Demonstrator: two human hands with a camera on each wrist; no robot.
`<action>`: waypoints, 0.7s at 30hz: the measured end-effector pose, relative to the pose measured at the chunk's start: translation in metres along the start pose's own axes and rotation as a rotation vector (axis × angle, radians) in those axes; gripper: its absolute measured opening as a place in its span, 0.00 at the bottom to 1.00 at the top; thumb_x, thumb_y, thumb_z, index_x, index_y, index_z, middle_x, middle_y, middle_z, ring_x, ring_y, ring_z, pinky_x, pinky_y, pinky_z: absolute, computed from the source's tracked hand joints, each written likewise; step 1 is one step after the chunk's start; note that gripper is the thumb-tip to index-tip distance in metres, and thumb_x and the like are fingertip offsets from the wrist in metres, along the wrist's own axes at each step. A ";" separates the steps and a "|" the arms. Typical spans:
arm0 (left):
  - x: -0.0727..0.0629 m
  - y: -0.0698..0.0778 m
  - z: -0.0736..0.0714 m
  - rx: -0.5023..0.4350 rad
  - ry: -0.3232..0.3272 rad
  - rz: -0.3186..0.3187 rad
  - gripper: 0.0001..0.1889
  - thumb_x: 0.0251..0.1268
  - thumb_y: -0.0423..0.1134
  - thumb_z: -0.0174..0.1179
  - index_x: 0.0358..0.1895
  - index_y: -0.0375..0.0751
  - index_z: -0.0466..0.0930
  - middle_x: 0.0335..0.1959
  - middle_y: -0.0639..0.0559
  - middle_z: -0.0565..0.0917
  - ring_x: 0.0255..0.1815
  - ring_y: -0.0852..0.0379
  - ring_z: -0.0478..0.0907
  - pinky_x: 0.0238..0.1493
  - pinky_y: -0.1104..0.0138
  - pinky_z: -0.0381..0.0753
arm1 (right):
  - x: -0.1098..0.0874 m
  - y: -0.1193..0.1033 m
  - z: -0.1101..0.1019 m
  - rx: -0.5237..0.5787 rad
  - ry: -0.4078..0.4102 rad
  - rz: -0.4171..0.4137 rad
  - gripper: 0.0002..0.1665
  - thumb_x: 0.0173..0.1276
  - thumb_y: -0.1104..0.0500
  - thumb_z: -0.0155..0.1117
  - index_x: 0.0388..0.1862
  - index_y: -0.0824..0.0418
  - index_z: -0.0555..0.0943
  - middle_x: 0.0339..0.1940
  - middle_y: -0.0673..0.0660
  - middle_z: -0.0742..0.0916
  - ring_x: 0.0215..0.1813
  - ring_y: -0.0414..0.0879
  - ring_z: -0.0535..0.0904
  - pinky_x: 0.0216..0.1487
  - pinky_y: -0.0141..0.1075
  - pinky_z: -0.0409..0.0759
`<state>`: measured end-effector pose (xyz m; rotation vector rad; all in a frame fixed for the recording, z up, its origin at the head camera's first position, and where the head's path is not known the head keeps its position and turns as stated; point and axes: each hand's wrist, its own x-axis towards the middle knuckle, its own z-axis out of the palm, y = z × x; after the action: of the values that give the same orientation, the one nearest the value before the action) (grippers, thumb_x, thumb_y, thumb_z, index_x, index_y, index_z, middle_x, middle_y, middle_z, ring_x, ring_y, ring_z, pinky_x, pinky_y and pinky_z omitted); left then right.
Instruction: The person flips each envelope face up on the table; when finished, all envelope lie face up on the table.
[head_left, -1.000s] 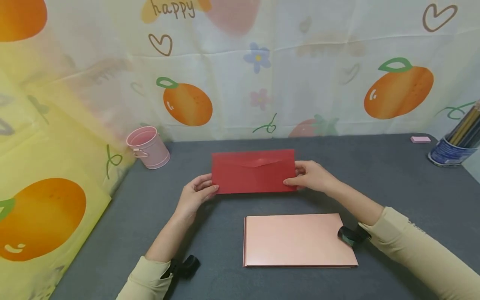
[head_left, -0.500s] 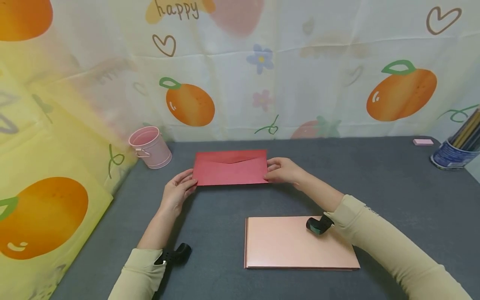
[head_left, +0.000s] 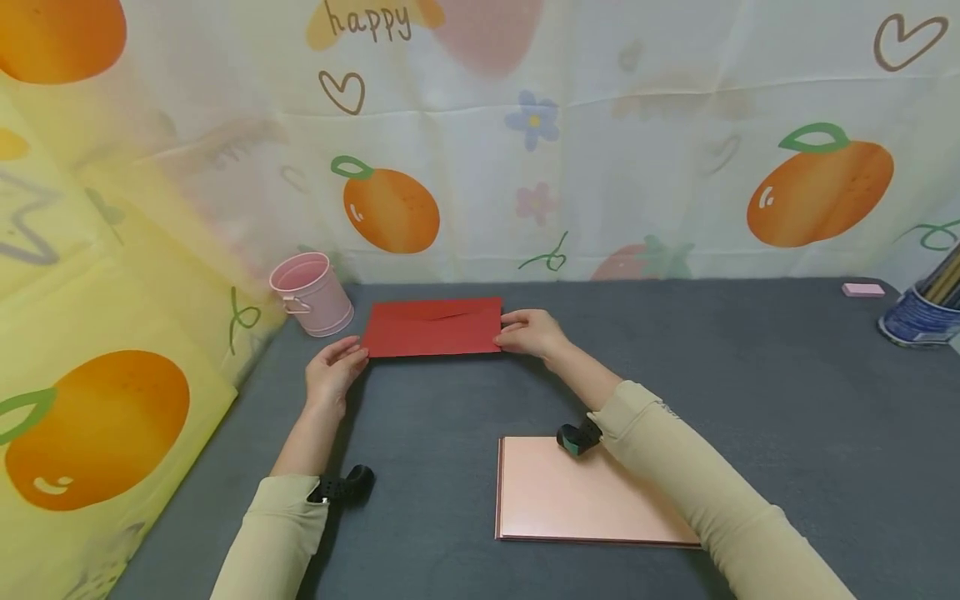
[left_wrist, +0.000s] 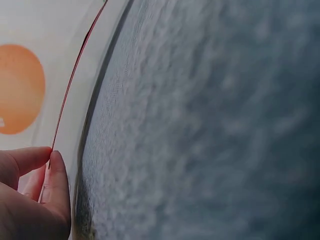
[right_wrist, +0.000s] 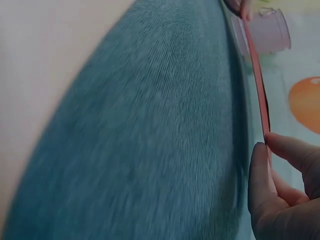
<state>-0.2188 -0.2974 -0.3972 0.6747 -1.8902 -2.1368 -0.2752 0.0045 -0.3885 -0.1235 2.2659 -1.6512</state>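
Note:
A red envelope [head_left: 435, 332] with a pointed flap is held by its two short ends near the back of the table. My left hand [head_left: 334, 372] pinches its left end between thumb and fingers. At the right end my right hand [head_left: 534, 335] does the same. Seen edge-on in the left wrist view, the envelope [left_wrist: 70, 85] is a thin red line running up from the fingertips. In the right wrist view the envelope [right_wrist: 258, 80] stretches between both hands, slightly above the dark tabletop.
A pink bucket [head_left: 313, 296] stands just left of the envelope. A stack of rose-gold sheets [head_left: 577, 500] lies nearer me, partly under my right sleeve. At the far right are a pink eraser [head_left: 862, 290] and a blue pencil cup [head_left: 921, 317]. A printed cloth hangs behind.
Both hands have carried the red envelope leftward and a little farther back, toward the pink bucket. The right forearm now reaches across the rose-gold stack. The head view has shifted slightly.

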 end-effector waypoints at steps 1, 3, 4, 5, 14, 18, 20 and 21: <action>0.002 0.000 0.000 0.002 0.011 0.010 0.23 0.64 0.23 0.59 0.63 0.25 0.71 0.30 0.56 0.80 0.31 0.67 0.82 0.46 0.72 0.81 | 0.002 0.000 0.002 -0.015 0.009 0.004 0.30 0.64 0.63 0.68 0.66 0.65 0.74 0.53 0.64 0.84 0.54 0.54 0.81 0.56 0.42 0.77; 0.006 0.000 -0.002 0.011 0.035 0.027 0.22 0.63 0.22 0.59 0.62 0.24 0.72 0.31 0.56 0.81 0.33 0.66 0.82 0.46 0.71 0.81 | 0.005 -0.002 0.007 -0.004 0.012 0.015 0.30 0.65 0.63 0.68 0.66 0.65 0.74 0.54 0.63 0.84 0.55 0.54 0.80 0.56 0.42 0.77; 0.007 -0.001 -0.002 0.023 0.046 0.033 0.22 0.63 0.21 0.59 0.61 0.24 0.72 0.32 0.56 0.82 0.34 0.65 0.83 0.46 0.71 0.81 | 0.006 -0.003 0.009 0.008 0.010 0.022 0.30 0.65 0.64 0.67 0.66 0.65 0.74 0.55 0.64 0.83 0.55 0.54 0.80 0.56 0.41 0.78; 0.008 -0.001 -0.003 0.033 0.053 0.040 0.22 0.63 0.21 0.59 0.61 0.25 0.73 0.33 0.56 0.82 0.36 0.64 0.83 0.47 0.71 0.81 | 0.006 -0.004 0.011 0.013 0.010 0.028 0.30 0.65 0.65 0.66 0.66 0.66 0.73 0.55 0.64 0.83 0.55 0.54 0.80 0.56 0.41 0.78; 0.011 -0.004 -0.006 0.246 0.131 0.131 0.18 0.62 0.25 0.62 0.56 0.29 0.79 0.46 0.44 0.85 0.29 0.74 0.78 0.41 0.78 0.79 | 0.008 -0.006 0.020 0.055 -0.025 0.054 0.29 0.67 0.67 0.63 0.68 0.67 0.71 0.58 0.64 0.82 0.58 0.53 0.79 0.57 0.39 0.77; 0.012 -0.005 -0.007 0.377 0.173 0.134 0.16 0.63 0.30 0.63 0.55 0.35 0.82 0.49 0.44 0.85 0.35 0.71 0.76 0.40 0.79 0.75 | 0.008 -0.005 0.020 0.073 -0.048 0.059 0.29 0.69 0.64 0.62 0.68 0.68 0.71 0.62 0.64 0.79 0.62 0.52 0.76 0.60 0.39 0.75; 0.012 -0.005 -0.007 0.428 0.184 0.136 0.16 0.64 0.33 0.63 0.55 0.37 0.82 0.51 0.43 0.84 0.42 0.65 0.76 0.41 0.77 0.72 | 0.007 -0.005 0.019 0.127 -0.072 0.063 0.29 0.70 0.64 0.61 0.69 0.69 0.69 0.64 0.65 0.77 0.64 0.53 0.75 0.60 0.39 0.75; 0.012 -0.005 -0.007 0.444 0.181 0.139 0.16 0.65 0.33 0.62 0.56 0.37 0.82 0.53 0.43 0.83 0.46 0.62 0.76 0.42 0.76 0.72 | 0.006 -0.006 0.019 0.158 -0.081 0.065 0.29 0.70 0.65 0.60 0.69 0.70 0.68 0.65 0.66 0.76 0.64 0.54 0.75 0.60 0.38 0.75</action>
<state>-0.2253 -0.3085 -0.4050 0.7601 -2.2500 -1.5259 -0.2756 -0.0158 -0.3895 -0.0766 2.0504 -1.7504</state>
